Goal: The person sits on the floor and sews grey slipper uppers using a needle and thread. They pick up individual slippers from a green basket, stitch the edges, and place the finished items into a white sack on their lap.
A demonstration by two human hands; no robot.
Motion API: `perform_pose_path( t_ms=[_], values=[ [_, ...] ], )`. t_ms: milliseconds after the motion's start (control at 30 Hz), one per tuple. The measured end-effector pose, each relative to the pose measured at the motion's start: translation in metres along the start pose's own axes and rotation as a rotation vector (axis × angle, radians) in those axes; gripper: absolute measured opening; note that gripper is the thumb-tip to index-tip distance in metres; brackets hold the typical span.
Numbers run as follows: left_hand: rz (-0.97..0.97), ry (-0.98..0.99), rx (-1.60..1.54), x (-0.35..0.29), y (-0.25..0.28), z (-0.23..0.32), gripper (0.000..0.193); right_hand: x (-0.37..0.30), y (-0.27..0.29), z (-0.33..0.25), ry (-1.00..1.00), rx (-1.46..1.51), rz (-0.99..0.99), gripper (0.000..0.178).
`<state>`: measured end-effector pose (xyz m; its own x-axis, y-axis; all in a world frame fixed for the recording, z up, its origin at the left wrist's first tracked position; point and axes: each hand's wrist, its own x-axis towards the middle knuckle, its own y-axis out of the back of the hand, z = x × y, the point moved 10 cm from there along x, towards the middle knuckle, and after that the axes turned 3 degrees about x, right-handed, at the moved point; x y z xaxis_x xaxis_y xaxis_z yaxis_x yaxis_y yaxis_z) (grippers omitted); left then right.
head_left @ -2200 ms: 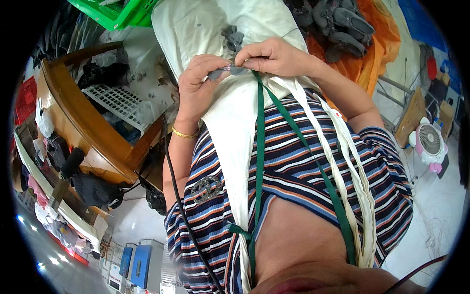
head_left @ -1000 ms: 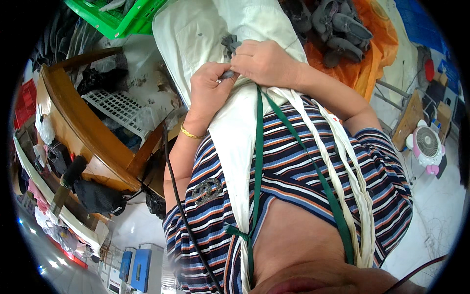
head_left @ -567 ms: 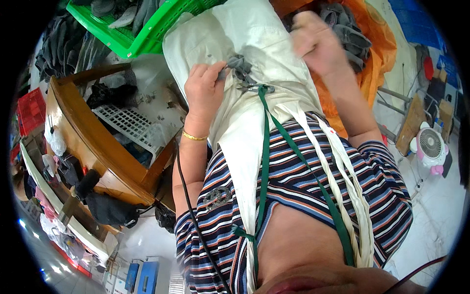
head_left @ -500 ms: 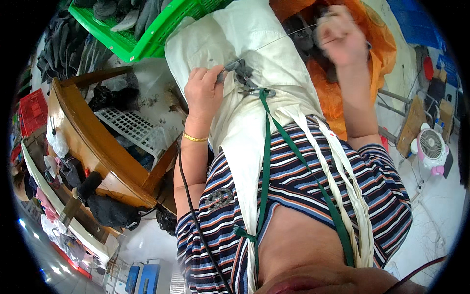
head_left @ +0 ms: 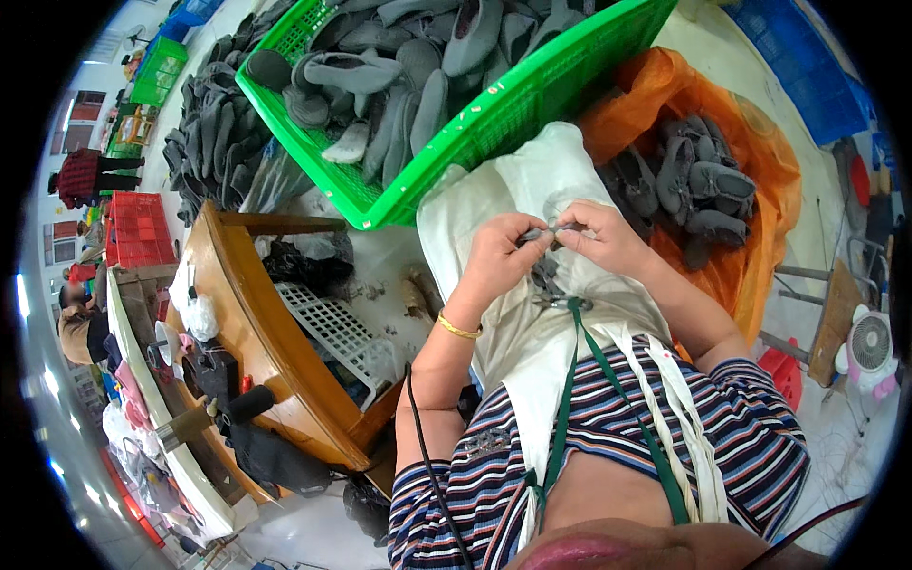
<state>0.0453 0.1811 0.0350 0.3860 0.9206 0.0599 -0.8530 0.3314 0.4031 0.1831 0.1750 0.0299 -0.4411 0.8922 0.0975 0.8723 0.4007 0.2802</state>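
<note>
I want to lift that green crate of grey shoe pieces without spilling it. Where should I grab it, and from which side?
Judging by its shape, grip the green crate by its top rim on the two short ends, coming in from above. The rim is a firm raised edge, the lattice walls look thin, and the grey shoe pieces are heaped high, so keep it level.

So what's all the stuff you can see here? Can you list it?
crate: one, green, top middle, full of grey shoe pieces
bag: one, orange, right, holding grey shoes
apron: one, cream, over the lap
scissors: one, small, on the apron
grid tray: one, white, left of the apron
table: one, brown wood, left
fan: one, white, far right
left hand: pinching a small grey piece, gold bangle on wrist
right hand: pinching the same piece
</note>
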Motion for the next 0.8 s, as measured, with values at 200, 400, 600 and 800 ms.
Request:
perform_pose_path(
  t_ms=[200,400,600,800],
  values=[
    [0.394,-0.022,-0.008,0.074,0.121,-0.015,0.019,0.001,0.025,0.027,-0.106,-0.062,0.205,0.013],
    [0.525,0.056,0.441,0.164,0.213,-0.05,0.027,-0.012,0.026,0.041,-0.023,-0.112,0.415,0.013],
    [0.582,-0.045,1.192,0.214,0.248,-0.087,0.039,-0.031,0.018,0.0,0.088,-0.31,0.426,0.011],
    [0.296,0.279,1.356,0.208,0.234,-0.088,0.051,-0.043,0.023,-0.012,0.164,-0.367,0.489,0.015]
  ],
)
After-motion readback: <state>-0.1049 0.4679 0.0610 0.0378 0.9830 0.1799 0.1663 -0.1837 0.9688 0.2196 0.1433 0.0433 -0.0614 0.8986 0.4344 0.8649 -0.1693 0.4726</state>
